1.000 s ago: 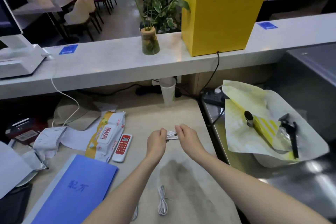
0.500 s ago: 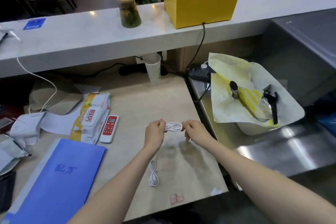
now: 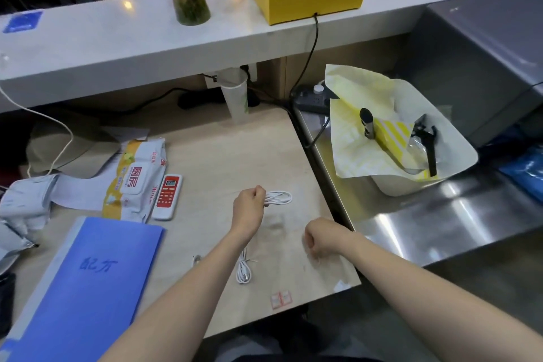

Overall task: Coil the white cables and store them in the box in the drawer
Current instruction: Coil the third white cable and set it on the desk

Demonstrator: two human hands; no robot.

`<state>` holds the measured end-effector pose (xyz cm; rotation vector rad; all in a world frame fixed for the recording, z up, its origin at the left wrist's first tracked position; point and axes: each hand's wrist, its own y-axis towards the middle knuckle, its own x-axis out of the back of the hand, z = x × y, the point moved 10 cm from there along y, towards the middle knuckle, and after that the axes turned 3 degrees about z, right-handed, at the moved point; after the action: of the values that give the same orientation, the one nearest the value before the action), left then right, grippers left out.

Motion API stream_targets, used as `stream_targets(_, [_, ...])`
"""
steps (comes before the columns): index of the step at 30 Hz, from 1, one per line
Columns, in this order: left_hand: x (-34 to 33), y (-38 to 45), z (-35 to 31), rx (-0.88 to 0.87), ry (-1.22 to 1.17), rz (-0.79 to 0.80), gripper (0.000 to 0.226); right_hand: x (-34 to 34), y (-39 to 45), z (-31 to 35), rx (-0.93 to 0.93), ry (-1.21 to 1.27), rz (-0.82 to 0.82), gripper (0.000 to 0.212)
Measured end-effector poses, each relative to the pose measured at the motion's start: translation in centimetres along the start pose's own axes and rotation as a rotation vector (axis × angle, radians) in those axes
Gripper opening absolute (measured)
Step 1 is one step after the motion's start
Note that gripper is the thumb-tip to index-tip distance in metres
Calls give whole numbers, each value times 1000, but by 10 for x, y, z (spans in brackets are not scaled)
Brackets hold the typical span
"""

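Left hand: the left hand point(image 3: 249, 206) grips one end of a coiled white cable point(image 3: 278, 198), fingers curled round the bundle, held just above the tabletop point(image 3: 223, 153).
Right hand: the right hand point(image 3: 322, 236) hangs apart from the coil near the tabletop's right edge, fingers curled in a loose fist; nothing shows in it.
Second cable: another bundled white cable point(image 3: 244, 269) lies on the tabletop between the two forearms, with a loose plug end point(image 3: 196, 258) just left of the left forearm.
Drawer and box: neither is in view, so where the coil must go cannot be told.
Step in hand: by my reading, the coil is done and ready to carry to storage.
How to do it well: keep the left grip firm across all the loops so none springs free; let the right hand open the drawer; lay the coil flat in the box rather than dropping it.
Nearby: a red-and-white remote point(image 3: 167, 196), a wipes pack point(image 3: 136, 179) and a blue folder point(image 3: 88, 282) lie to the left.
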<state>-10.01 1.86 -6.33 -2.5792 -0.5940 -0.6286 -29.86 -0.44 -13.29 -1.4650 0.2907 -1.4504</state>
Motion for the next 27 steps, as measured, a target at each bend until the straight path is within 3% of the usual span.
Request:
stream_targets(7, [-3,-3,4,21,29,17,47,-8,-3,4,22,-47,-57,19])
stream_targets(12, [-6,-5,8,30,22,56,46,-3,-5,-3,19,75,-85,15])
stream_targets(22, [-33,-11,19,244,-363,279,30,42,-4,-1,-24,1191,-270,9])
stream_targets(27, [-33,-9,13,262,-451,267,31,62,0,19,-6,1377,-291,6])
